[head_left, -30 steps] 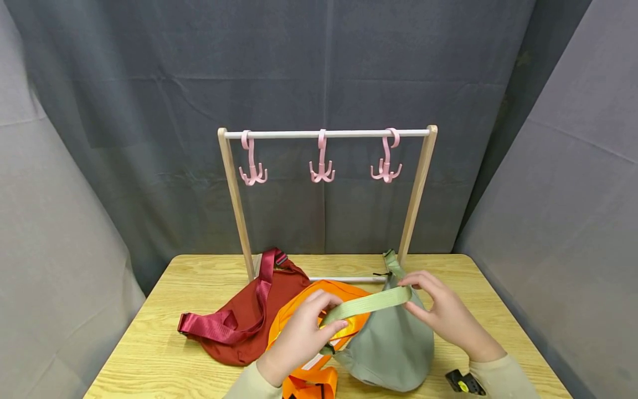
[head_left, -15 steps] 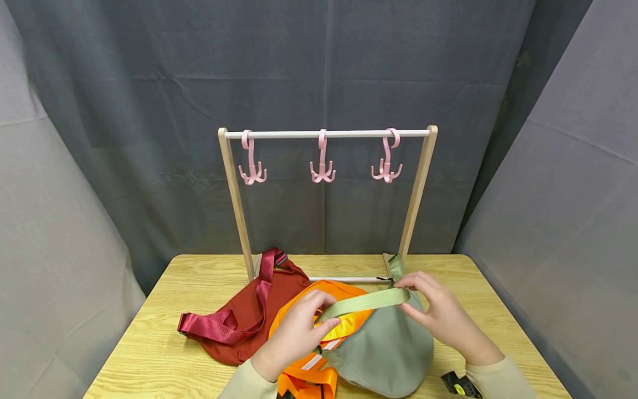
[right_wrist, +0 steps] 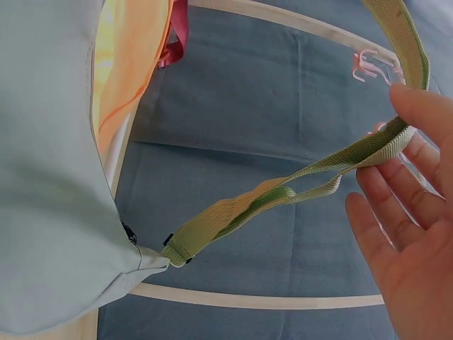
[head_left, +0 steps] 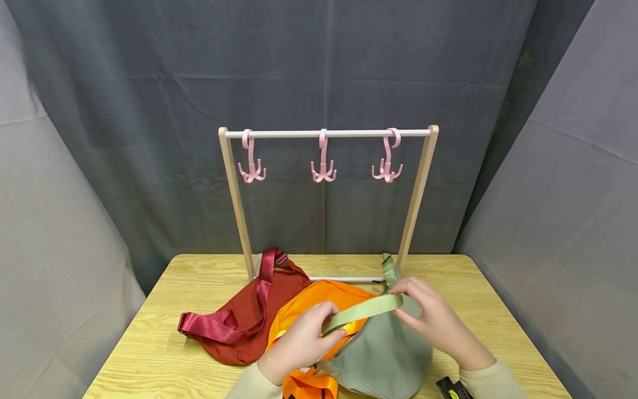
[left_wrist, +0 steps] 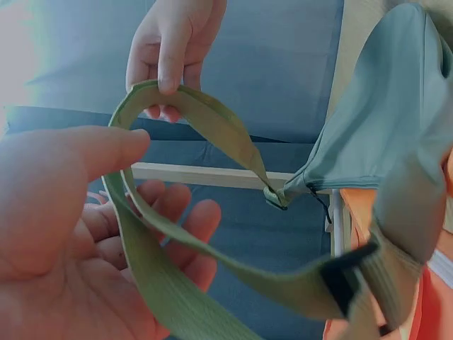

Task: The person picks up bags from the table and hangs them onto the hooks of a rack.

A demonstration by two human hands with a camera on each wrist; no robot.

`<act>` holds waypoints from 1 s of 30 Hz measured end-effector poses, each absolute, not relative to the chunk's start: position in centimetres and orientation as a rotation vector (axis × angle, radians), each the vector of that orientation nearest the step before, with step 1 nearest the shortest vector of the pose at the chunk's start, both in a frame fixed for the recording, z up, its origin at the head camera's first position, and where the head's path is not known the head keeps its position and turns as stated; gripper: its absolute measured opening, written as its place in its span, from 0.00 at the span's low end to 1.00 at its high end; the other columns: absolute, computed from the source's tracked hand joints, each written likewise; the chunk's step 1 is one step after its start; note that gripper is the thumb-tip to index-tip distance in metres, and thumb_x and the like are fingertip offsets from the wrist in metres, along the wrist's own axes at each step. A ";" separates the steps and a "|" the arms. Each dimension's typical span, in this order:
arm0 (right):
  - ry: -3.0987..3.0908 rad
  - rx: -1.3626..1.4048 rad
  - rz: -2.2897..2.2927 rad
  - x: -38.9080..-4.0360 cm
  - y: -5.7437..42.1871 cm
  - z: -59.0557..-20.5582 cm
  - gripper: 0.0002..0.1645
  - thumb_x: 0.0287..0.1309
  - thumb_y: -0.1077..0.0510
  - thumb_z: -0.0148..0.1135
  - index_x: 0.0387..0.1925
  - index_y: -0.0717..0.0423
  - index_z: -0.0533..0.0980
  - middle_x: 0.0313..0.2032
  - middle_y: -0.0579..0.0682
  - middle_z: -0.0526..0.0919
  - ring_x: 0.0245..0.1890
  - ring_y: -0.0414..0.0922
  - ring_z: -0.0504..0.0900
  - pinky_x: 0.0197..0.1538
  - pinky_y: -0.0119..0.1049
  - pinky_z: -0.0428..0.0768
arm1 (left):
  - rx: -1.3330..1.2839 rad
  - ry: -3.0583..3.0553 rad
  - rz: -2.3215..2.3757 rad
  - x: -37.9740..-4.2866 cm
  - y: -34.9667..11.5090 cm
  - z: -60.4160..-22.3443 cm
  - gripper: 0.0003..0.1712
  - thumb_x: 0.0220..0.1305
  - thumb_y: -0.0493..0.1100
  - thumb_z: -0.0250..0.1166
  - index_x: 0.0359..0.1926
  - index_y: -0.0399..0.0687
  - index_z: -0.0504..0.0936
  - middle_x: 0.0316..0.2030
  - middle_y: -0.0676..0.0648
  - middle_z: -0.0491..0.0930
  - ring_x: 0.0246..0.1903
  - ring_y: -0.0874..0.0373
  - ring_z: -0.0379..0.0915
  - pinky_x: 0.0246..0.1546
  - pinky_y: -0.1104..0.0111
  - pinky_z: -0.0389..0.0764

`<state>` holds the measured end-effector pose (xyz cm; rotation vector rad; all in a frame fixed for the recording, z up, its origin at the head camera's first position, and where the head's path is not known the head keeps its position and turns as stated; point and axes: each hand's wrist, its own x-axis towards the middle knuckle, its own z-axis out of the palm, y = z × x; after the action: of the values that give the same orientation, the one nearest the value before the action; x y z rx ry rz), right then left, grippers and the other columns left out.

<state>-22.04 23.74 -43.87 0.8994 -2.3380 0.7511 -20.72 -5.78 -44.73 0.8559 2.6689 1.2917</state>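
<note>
A sage-green sling bag [head_left: 389, 354] leans in front of the rack, its light green webbing strap [head_left: 366, 311] raised between both hands. My left hand [head_left: 305, 339] holds one end of the raised stretch between thumb and fingers. At the other end, my right hand [head_left: 432, 318] pinches the same strap. In the left wrist view the strap [left_wrist: 230, 145] loops from hand to hand, with a buckle near the bag. The right wrist view shows the strap [right_wrist: 248, 209] running doubled from the bag's corner to the right fingers. Beneath the left hand lies an orange bag [head_left: 299, 302], partly covered.
A dark red bag [head_left: 239, 327] with a crimson strap lies at the left. Behind stands a wooden rack [head_left: 417, 194] with a white bar [head_left: 359, 133] carrying three pink hooks [head_left: 324, 166]. The wooden table [head_left: 149, 343] is ringed by grey curtains [head_left: 149, 111].
My right hand has moved left, bringing the hands closer together. The left hand shifted slightly left, then back right and down. The green bag moved a little with the strap.
</note>
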 end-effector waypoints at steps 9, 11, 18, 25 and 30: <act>-2.335 0.945 0.723 -21.9 23.1 -44.3 0.30 0.45 0.65 0.81 0.49 0.43 0.80 0.48 0.37 0.82 0.50 0.39 0.79 0.60 0.18 0.67 | 0.872 2.754 1.238 -20.5 -4.6 -45.0 0.13 0.64 0.46 0.74 0.42 0.52 0.77 0.30 0.58 0.70 0.29 0.65 0.64 0.33 0.75 0.70; -2.342 0.949 0.711 -21.9 23.0 -44.5 0.29 0.45 0.65 0.81 0.48 0.43 0.79 0.48 0.37 0.82 0.50 0.39 0.79 0.60 0.19 0.68 | 0.890 2.768 1.231 -20.4 -4.4 -45.0 0.13 0.64 0.46 0.74 0.42 0.52 0.77 0.30 0.58 0.70 0.29 0.66 0.64 0.33 0.75 0.70; -2.358 0.977 0.694 -21.8 22.6 -45.0 0.29 0.45 0.65 0.81 0.48 0.44 0.79 0.48 0.38 0.81 0.49 0.38 0.78 0.58 0.22 0.70 | 0.948 2.836 1.169 -20.2 -3.9 -44.7 0.13 0.66 0.47 0.73 0.43 0.52 0.77 0.31 0.58 0.70 0.29 0.66 0.64 0.33 0.77 0.71; -2.371 0.976 0.694 -21.8 22.2 -45.3 0.29 0.46 0.65 0.81 0.48 0.43 0.78 0.48 0.35 0.79 0.50 0.37 0.78 0.56 0.24 0.73 | 0.957 2.903 1.131 -19.9 -3.8 -44.8 0.14 0.65 0.47 0.73 0.44 0.52 0.76 0.32 0.58 0.70 0.30 0.67 0.64 0.33 0.77 0.71; -2.344 0.994 0.712 -21.9 22.0 -45.6 0.28 0.46 0.66 0.80 0.48 0.47 0.78 0.49 0.38 0.80 0.50 0.39 0.79 0.58 0.21 0.70 | 0.968 2.944 1.109 -19.9 -3.9 -45.0 0.14 0.65 0.47 0.73 0.44 0.53 0.77 0.34 0.58 0.71 0.31 0.67 0.65 0.34 0.78 0.71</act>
<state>-21.89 21.99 -45.59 0.9941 -2.3435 0.7124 -19.90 -3.93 -45.05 0.9682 2.9442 1.1093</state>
